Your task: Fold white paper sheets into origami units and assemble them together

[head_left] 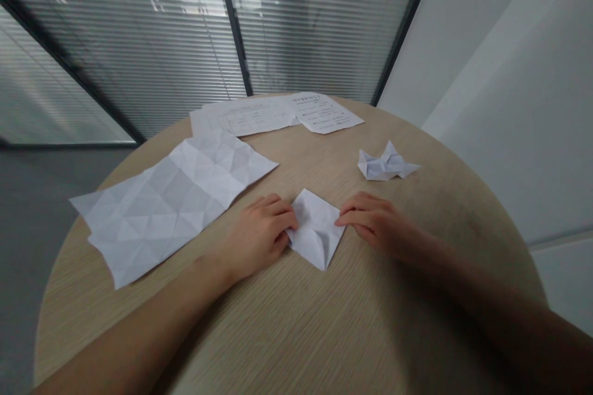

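A small white folded paper square (315, 222) lies on the wooden table with one corner pointing toward me. My left hand (264, 228) is closed at its left corner, with bent fingers on the edge. At the right corner, my right hand (377, 222) pinches the edge between thumb and fingers. A crease and a slightly raised flap show in the lower half of the square. The fingertips under the left corner are partly hidden.
Creased, unfolded paper sheets (171, 203) spread over the left of the round table (296, 333). Printed sheets (278, 114) lie at the far edge. A folded paper figure (386, 163) rests at the right. Behind stand glass panels with blinds (185, 31).
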Demonstrator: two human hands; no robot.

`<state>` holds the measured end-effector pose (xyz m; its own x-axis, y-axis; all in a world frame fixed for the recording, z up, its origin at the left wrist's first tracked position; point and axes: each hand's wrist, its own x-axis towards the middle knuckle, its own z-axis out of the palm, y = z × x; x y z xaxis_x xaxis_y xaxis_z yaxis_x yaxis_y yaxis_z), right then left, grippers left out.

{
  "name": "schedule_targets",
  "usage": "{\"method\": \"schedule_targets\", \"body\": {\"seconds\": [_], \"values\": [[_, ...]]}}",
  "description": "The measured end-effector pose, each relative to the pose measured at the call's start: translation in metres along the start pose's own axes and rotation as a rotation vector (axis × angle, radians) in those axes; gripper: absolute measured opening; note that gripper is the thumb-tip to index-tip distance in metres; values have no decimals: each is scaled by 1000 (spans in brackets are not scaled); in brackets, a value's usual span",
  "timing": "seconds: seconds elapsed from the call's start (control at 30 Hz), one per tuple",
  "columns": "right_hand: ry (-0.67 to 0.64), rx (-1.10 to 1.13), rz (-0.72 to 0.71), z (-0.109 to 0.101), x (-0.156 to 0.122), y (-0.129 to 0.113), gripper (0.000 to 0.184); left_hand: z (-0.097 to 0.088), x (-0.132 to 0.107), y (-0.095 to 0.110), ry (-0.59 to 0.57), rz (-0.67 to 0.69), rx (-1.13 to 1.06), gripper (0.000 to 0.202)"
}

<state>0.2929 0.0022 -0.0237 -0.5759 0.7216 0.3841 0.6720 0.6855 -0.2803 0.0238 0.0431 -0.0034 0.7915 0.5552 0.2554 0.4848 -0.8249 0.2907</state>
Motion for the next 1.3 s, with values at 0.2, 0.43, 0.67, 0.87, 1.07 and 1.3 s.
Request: {"method": "schedule_targets", "body": {"seconds": [0.2, 0.43, 0.67, 0.87, 1.07, 1.3], "values": [[-56, -101, -12, 0, 1, -12, 19, -11, 1, 8, -115, 26, 128, 15], [-50, -157, -52, 8, 5, -22, 14, 10, 0, 6, -89, 102, 137, 52], [-57, -112, -178, 15, 5, -27, 20, 12, 1, 7, -59, 110, 0, 35], [-124, -238, -224, 16, 3, -34, 17, 10, 0, 4, -41, 102, -55, 30], [-232, -83, -195, 2, 5, -35, 25, 8, 0, 6, -66, 58, -66, 28], [-97, 127, -118, 3, 0, -18, 9, 10, -3, 2, -38, 146, -31, 29]]}}
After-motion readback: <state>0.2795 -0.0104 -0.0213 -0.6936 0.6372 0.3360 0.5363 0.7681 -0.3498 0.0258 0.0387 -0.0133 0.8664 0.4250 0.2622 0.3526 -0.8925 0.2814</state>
